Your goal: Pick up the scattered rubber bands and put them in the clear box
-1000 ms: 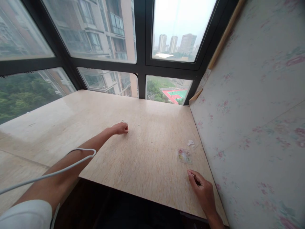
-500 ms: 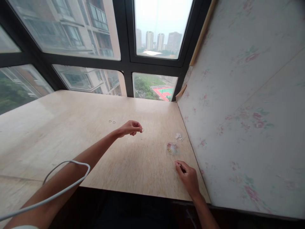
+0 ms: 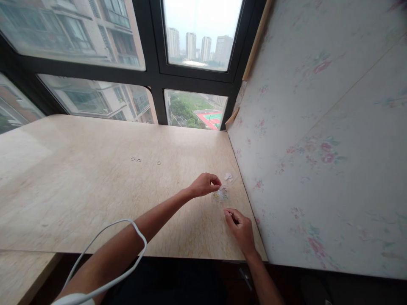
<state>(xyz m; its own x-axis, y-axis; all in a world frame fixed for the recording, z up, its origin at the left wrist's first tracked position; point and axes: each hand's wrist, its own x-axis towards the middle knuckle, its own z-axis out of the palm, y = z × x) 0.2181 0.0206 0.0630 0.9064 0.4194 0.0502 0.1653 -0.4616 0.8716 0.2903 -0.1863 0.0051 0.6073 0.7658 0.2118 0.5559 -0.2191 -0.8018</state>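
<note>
My left hand point(image 3: 206, 184) is at the far edge of a small clear plastic box point(image 3: 221, 199), thumb and fingertips pinched together. Whatever lies between those fingertips is too small to make out. Inside the box are several tiny coloured rings, some pinkish, yellow and greenish. My right hand point(image 3: 242, 231) rests just nearer to me than the box, its fingers curled and the thumb pressed to the index finger; what they hold, if anything, is hidden. Three thin rings lie on the table: one ring point(image 3: 133, 159) beside a second ring point(image 3: 139, 160), and a third ring point(image 3: 159, 163) further right.
Small white pieces point(image 3: 228, 176) lie beyond the box near the papered wall point(image 3: 318, 169). A white cable point(image 3: 141, 237) loops around my left forearm. The pale marble-patterned tabletop point(image 3: 95, 190) runs back to dark window frames point(image 3: 190, 82).
My left hand has moved right, from over the table to the box. A third ring now shows where that hand was. My right hand stays near the box; the view has shifted slightly.
</note>
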